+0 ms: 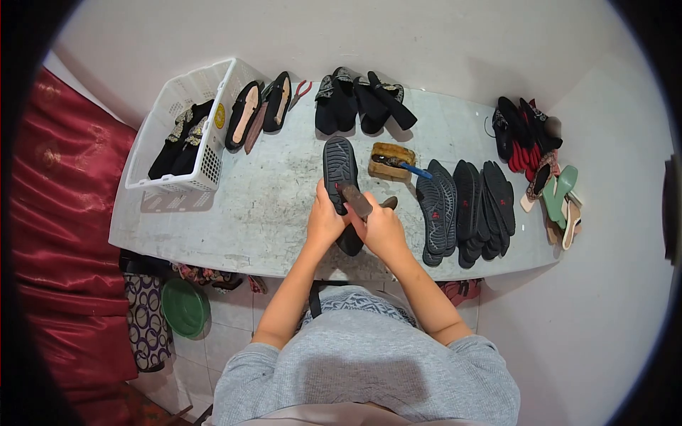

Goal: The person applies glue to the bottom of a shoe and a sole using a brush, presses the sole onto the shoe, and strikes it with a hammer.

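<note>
In the head view a dark shoe with a ridged sole (339, 160) is held up, sole facing me, above the near middle of the table. My left hand (327, 221) is wrapped round its lower left side. In my right hand (381, 228) is a hammer-like tool (357, 201), its brownish end against or just over the sole. Another dark shoe part (349, 241) shows below and between my hands. Just beyond my right hand lies a tan block (383, 170) with a blue-handled brush (415, 170) on it.
Stacked black soles (465, 206) lie to the right. A white basket (213, 153) holding shoes stands at the left. Black shoes (337, 106) and red-handled pliers (301, 94) are along the back. More shoes and a green shoe form (560, 193) sit at the far right.
</note>
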A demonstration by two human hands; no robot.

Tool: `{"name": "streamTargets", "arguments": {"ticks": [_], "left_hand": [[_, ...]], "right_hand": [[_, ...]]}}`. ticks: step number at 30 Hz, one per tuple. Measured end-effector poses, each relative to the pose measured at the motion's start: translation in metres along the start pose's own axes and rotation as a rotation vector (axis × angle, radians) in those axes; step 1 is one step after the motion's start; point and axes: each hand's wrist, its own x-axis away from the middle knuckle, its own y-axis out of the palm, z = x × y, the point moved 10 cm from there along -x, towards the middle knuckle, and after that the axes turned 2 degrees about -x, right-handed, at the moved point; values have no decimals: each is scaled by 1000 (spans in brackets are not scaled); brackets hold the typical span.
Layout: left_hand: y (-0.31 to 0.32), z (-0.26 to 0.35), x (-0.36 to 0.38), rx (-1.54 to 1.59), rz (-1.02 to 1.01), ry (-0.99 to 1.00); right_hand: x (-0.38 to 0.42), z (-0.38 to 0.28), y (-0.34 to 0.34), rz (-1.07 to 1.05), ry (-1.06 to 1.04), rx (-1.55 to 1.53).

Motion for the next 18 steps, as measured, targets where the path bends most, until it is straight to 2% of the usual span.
{"name": "streamTargets", "arguments": {"ticks": [1, 3, 4, 6, 7, 8, 9, 10, 12, 13, 14, 16, 17, 18], "left_hand": [[2, -9, 3, 0, 4, -5], [-2, -14, 10, 290, 34, 2], [-2, -17, 18, 290, 38, -2], [14, -28, 51, 803, -120, -540], [26, -46, 64, 754, -216, -663], [31, -57, 67, 753, -213, -669], [53, -56, 75, 912, -387, -698], [71, -51, 85, 1069, -563, -721], [66, -29, 84, 1131, -551, -684], [64, -28, 82, 1109, -524, -649], [62, -27, 79, 1087, -499, -612], [60, -25, 80, 1049, -479, -612], [58, -26, 79, 1010, -455, -610], [57, -24, 79, 1011, -455, -611]], "right_hand": [[-2, -1, -2, 17, 2, -35], [-4, -2, -6, 32, 0, -70], [-4, -4, -10, 55, -14, -162], [-5, -1, -14, 72, -27, -257], [-6, 10, -11, 56, 37, -358], [-8, 21, -6, 41, 101, -458], [-9, 8, -19, 188, -112, -456], [-9, 12, -18, 184, -109, -458], [-9, 39, -3, 27, 226, -542], [-6, 45, 2, -43, 333, -565], [-5, 48, 3, -44, 334, -564], [0, 49, 1, 8, 234, -794], [3, 52, 1, 8, 234, -793], [6, 39, -17, 122, 17, -642]]}}
